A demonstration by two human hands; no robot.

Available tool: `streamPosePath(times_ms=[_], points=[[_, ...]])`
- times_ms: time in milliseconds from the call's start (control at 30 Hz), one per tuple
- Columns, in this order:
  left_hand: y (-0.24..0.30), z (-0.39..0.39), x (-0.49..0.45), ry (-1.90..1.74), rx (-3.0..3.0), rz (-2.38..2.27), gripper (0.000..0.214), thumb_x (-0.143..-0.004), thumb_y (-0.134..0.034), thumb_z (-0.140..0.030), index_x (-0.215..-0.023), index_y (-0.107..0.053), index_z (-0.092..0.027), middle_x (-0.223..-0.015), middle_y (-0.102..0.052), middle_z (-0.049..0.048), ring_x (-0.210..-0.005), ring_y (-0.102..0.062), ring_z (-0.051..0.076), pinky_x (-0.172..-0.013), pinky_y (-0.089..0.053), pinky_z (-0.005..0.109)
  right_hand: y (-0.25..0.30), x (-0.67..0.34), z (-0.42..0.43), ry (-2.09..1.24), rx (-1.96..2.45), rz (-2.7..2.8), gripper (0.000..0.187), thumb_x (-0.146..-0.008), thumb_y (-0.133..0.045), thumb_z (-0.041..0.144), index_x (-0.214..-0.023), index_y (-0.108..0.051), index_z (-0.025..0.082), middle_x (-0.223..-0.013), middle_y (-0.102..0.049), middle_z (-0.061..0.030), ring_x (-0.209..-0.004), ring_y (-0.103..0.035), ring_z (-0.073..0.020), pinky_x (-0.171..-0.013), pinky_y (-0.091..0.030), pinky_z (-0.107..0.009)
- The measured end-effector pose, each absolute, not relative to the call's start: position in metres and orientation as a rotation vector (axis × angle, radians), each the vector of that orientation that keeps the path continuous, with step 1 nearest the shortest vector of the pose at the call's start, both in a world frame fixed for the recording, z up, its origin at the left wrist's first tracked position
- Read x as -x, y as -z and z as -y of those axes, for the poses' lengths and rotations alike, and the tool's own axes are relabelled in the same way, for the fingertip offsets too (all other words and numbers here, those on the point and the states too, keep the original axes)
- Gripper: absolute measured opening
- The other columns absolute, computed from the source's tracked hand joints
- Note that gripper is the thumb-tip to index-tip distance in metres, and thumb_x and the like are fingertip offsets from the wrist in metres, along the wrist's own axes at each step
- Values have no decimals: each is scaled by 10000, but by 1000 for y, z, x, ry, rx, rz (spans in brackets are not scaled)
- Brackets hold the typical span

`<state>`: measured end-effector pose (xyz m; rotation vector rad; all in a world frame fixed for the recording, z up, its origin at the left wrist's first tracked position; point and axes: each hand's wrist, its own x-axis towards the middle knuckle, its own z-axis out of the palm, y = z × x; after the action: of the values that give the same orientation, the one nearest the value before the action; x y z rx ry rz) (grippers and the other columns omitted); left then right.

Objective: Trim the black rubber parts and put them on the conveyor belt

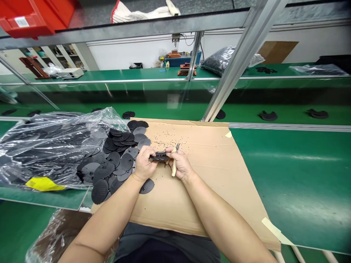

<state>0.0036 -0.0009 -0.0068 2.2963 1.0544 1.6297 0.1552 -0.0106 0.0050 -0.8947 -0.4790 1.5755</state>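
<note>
Between my hands, above the cardboard sheet [214, 182], is a dark plastic part [160, 156], seen nearly edge-on. My left hand [145, 163] grips its left end. The fingers of my right hand [181, 164] touch its right end and also hold a pair of cutting pliers [174, 160] with cream handles, jaws pointing up. Many tiny black bits [167, 138] lie scattered on the cardboard just beyond. To the left spreads a heap of flat black discs [120, 160], some with small nubs; one lone disc [147, 186] rests near my left wrist.
A clear plastic bag [55, 146] full of black discs lies at left with a yellow label [45, 183]. Metal uprights [241, 62] rise behind the cardboard. Black curved parts [268, 115] sit on the green conveyor beyond. A red bin [41, 18] stands on the shelf above.
</note>
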Motion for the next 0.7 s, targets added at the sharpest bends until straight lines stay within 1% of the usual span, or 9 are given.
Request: streamPosePath(times_ms=[133, 200, 267, 333, 433, 533, 633, 700], points=[[8, 2, -4, -1615, -2296, -1067, 230, -704, -628, -75, -804, -470, -209, -823, -536, 21, -793, -571, 155, -713, -494, 299, -5, -156, 10, -1574, 914, 468, 182, -490, -676, 129, -666, -644, 164, -593, -638, 22, -600, -598, -128, -610, -476, -252], [9, 3, -5, -1579, -2275, -1104, 212, -714, -643, -111, -815, -483, -208, -835, -566, 26, -805, -588, 161, -736, -499, 306, -3, -157, 8, -1596, 910, 450, 189, -496, -669, 115, -674, -634, 167, -577, -625, 26, -575, -588, -121, -583, -469, -241], [11, 3, -6, -1497, -2179, -1205, 205, -725, -673, -183, -855, -516, -206, -851, -609, 29, -797, -612, 163, -743, -505, 305, -2, -158, 6, -1618, 909, 418, 190, -507, -671, 114, -685, -628, 167, -551, -603, 34, -511, -548, -99, -524, -443, -221], [12, 2, -8, -1423, -2005, -1336, 255, -729, -697, -274, -923, -548, -203, -869, -644, 32, -779, -631, 165, -731, -510, 297, -1, -159, 4, -1623, 888, 379, 174, -533, -681, 144, -699, -632, 163, -553, -596, 33, -468, -508, -82, -471, -414, -207], [8, -6, -9, -1431, -1773, -1482, 366, -728, -697, -375, -1015, -566, -190, -936, -665, 52, -833, -643, 181, -764, -510, 302, -1, -163, 2, -1597, 807, 341, 165, -589, -688, 218, -736, -638, 163, -655, -646, 7, -483, -516, -83, -456, -417, -211], [-4, -29, -8, -1412, -1725, -1537, 395, -744, -668, -431, -1044, -599, -185, -972, -680, 60, -882, -644, 199, -810, -498, 312, 1, -169, -1, -1557, 777, 350, 186, -609, -690, 246, -768, -641, 163, -719, -681, -10, -508, -532, -85, -472, -428, -209], [-22, -69, -10, -1261, -1845, -1632, 359, -773, -621, -462, -1016, -660, -199, -939, -697, 51, -869, -644, 216, -811, -491, 321, 4, -171, -3, -1532, 790, 354, 212, -606, -693, 255, -789, -645, 157, -684, -679, -9, -511, -530, -84, -466, -412, -192], [-36, -103, -14, -1144, -1971, -1750, 329, -786, -608, -431, -1003, -683, -196, -937, -695, 66, -895, -636, 241, -845, -478, 346, 5, -171, -4, -1533, 782, 345, 228, -600, -694, 258, -797, -642, 156, -666, -674, -5, -505, -526, -82, -460, -401, -185]])
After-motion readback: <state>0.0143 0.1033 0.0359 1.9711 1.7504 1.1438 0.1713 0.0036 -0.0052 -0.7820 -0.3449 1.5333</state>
